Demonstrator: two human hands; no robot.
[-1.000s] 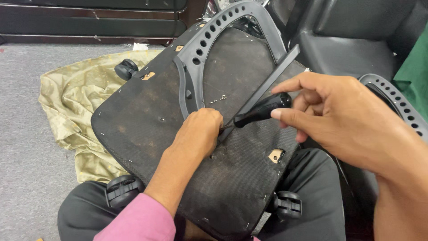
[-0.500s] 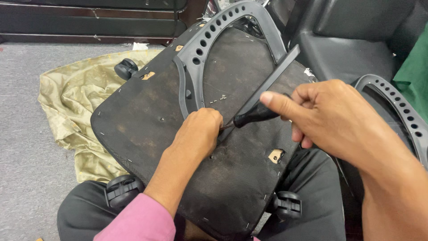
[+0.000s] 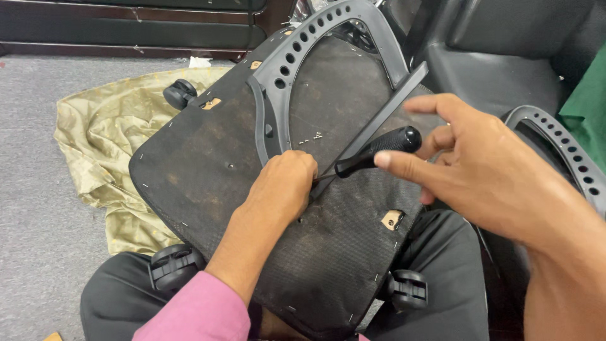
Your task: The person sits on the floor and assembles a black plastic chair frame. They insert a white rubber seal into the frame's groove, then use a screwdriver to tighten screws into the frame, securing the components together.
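Black, dusty fabric studded with staples covers the upturned chair seat across the lap. Left hand is curled, pressing on it at the screwdriver tip; right hand, fingers loosely spread, steadies the black handle. Beyond lie a grey perforated armrest and gold cloth.

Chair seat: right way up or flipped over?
Flipped over. The chair seat shows its stapled black underside fabric, with the armrest bracket on top and casters alongside.
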